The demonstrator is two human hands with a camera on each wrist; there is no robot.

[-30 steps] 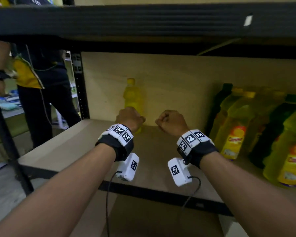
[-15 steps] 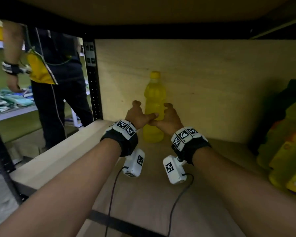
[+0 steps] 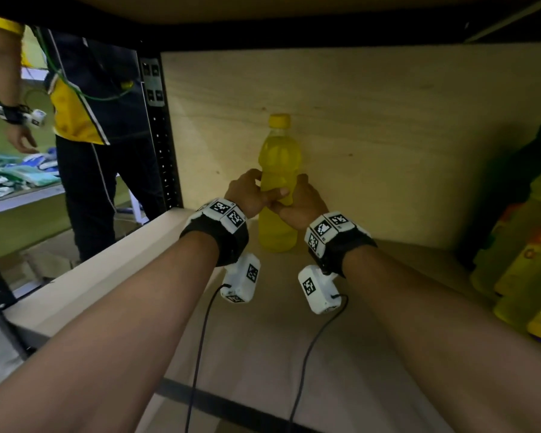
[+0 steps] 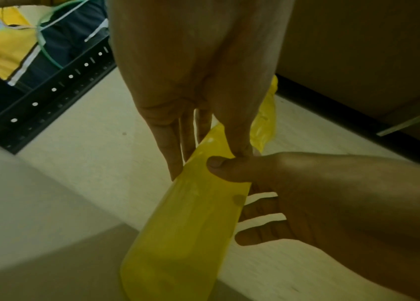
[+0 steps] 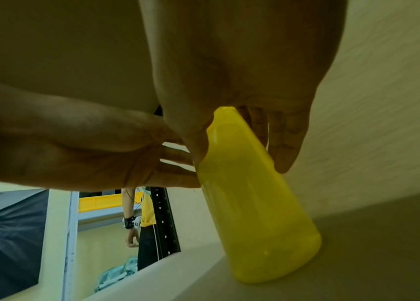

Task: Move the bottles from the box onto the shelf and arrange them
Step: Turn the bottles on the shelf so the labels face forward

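Observation:
A yellow bottle with a yellow cap stands upright on the wooden shelf board, close to the back panel. My left hand holds its waist from the left, and my right hand holds it from the right. Both thumbs lie on the front and nearly meet. In the left wrist view my left hand reaches down onto the yellow bottle, and my right hand presses its thumb on it. The right wrist view shows my right hand and my left hand wrapped round the yellow bottle.
Several yellow and dark green bottles stand grouped at the shelf's right end. A black perforated upright marks the left corner, and another person stands beyond it. The upper shelf hangs low overhead. Bare board lies between the bottle and the group.
Both hands were closed fists short of the bottle. They reached forward, opened and took hold of its waist. My view has moved in closer under the upper shelf.

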